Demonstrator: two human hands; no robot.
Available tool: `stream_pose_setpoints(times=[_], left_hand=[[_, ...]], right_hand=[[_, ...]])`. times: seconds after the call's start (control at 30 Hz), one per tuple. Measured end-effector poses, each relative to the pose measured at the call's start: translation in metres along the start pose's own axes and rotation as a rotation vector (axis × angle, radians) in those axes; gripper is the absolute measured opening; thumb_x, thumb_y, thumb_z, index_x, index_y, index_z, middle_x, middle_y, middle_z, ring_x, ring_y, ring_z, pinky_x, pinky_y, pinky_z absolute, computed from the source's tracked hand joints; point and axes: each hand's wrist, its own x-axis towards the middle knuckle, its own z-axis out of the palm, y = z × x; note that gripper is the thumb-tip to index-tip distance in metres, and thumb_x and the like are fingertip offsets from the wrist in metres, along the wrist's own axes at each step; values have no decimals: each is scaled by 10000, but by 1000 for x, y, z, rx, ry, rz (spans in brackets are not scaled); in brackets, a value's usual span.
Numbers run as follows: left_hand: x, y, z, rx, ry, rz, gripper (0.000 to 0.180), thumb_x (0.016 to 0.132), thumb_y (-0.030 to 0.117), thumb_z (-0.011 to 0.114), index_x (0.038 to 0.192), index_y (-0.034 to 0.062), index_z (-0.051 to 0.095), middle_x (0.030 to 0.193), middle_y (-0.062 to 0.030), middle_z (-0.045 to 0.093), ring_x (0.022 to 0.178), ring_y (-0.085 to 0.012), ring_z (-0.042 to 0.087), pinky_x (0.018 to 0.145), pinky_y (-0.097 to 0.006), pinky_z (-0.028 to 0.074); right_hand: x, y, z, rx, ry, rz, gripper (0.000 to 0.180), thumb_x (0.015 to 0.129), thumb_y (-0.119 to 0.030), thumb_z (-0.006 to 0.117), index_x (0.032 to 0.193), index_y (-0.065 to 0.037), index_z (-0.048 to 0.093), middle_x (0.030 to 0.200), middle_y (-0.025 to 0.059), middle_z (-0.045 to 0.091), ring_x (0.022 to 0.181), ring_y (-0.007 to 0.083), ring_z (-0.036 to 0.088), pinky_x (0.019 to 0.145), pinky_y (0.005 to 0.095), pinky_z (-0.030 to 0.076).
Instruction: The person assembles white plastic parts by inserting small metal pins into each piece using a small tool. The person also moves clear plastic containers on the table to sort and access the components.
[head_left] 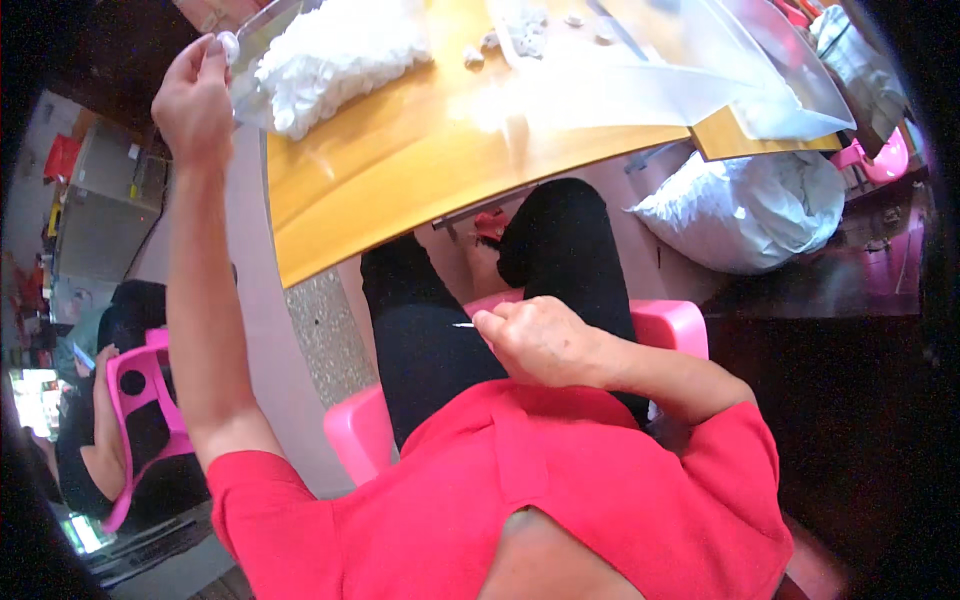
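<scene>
My left hand (195,105) is stretched out to the far left, beside the table's left end. Its thumb and fingers pinch a small white round piece (230,47). Right by it lies a heap of small white pieces (335,65) on the table, with clear plastic around its left side. My right hand (540,340) rests low over my lap, its fingers closed round a thin tool. Only the tool's slim, pale tip (462,325) sticks out to the left; the rest is hidden in the fist.
The wood-coloured table (400,175) spans the front. Clear plastic bins (640,95) stand at its right, with small greyish lumps (473,58) nearby. A full white sack (750,210) sits below right. At left, another person sits on a pink chair (125,420).
</scene>
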Motion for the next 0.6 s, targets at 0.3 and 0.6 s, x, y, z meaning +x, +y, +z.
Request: stream_pose_setpoints(times=[0.3, 0.6], left_hand=[[-26, -18, 157, 105, -368, 308, 199, 797, 37, 625, 994, 25, 651, 963, -177, 654, 850, -291, 651, 774, -369, 519], [-72, -80, 255, 341, -662, 354, 285, 736, 83, 612, 1009, 19, 657, 914, -191, 643, 950, -365, 591, 842, -429, 481]], right_hand=[[2, 31, -2, 16, -82, 80, 176, 709, -91, 587, 848, 12, 558, 708, 160, 613, 668, 329, 644, 582, 413, 518], [4, 34, -9, -64, -3, 56, 90, 762, -95, 535, 782, -12, 565, 699, 139, 626, 633, 261, 658, 548, 361, 532]])
